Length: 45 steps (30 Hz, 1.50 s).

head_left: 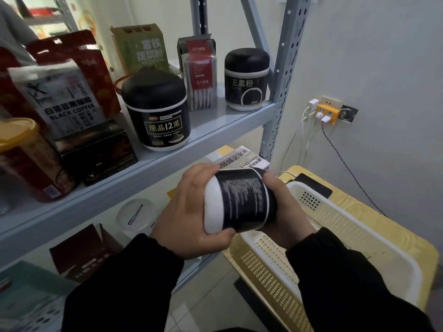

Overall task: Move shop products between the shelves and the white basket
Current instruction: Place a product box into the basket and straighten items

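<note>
A black jar with a white base and small white print (pixel 242 200) lies on its side in the air between the shelf and the white basket (pixel 330 238). My left hand (pixel 184 216) grips its white bottom end, thumb curled under it. My right hand (pixel 285 212) holds the other end, mostly hidden behind the jar. The jar hovers just above the basket's near-left rim. Two similar black jars stand upright on the upper shelf (pixel 215 130): one at the front (pixel 158 111), one at the right (pixel 247 80).
The basket sits on a yellow stool (pixel 374 219) at the right. Pouches (pixel 60 97), a green box (pixel 141 49) and a sachet pack (pixel 200 75) crowd the upper shelf. A white box (pixel 244 159) and a white tub (pixel 135 215) lie on the lower shelf. Wall socket with cables (pixel 328 111).
</note>
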{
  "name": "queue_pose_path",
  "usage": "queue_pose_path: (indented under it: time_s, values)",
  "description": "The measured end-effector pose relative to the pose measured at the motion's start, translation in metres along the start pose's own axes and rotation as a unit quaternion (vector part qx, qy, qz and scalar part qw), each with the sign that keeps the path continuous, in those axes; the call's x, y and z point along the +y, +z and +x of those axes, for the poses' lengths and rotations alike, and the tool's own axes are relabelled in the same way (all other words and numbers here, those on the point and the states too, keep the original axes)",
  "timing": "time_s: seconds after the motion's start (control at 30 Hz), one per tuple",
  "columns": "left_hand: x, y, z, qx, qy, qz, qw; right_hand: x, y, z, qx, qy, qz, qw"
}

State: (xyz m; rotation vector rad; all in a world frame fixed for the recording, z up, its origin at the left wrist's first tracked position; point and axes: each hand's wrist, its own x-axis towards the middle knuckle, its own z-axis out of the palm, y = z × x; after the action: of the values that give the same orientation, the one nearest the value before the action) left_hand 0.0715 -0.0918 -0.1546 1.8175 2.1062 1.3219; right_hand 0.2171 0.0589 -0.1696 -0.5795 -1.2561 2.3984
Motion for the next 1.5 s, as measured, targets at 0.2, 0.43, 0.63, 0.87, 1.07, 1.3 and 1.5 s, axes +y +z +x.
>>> queue_pose_path:
  time_s: [0.2, 0.43, 0.63, 0.87, 1.07, 1.3, 1.5]
  values:
    - [-0.009, 0.001, -0.012, -0.080, -0.347, -0.408, 0.841, 0.004, 0.009, -0.004, 0.075, -0.115, -0.116, 0.984]
    - [-0.026, -0.002, -0.028, -0.027, -0.063, -0.075, 0.995, 0.017, 0.013, -0.005, 0.072, -0.059, -0.046, 0.995]
    - [-0.020, 0.000, -0.032, -0.038, -0.259, -0.352, 0.899, 0.018, 0.012, -0.006, 0.067, -0.114, -0.118, 0.984]
    - [-0.019, 0.004, -0.042, 0.030, -0.195, -0.267, 0.943, 0.020, 0.016, -0.010, 0.047, -0.135, -0.137, 0.980]
    - [-0.010, 0.008, -0.040, 0.076, -0.413, -0.538, 0.731, 0.004, 0.019, -0.009, 0.026, -0.201, -0.049, 0.978]
    - [-0.016, 0.011, -0.044, 0.051, -0.461, -0.565, 0.683, 0.001, 0.019, -0.005, 0.012, -0.186, -0.039, 0.982]
    - [-0.017, -0.004, -0.042, -0.044, -0.403, -0.594, 0.694, 0.004, 0.019, -0.008, 0.038, -0.187, -0.151, 0.970]
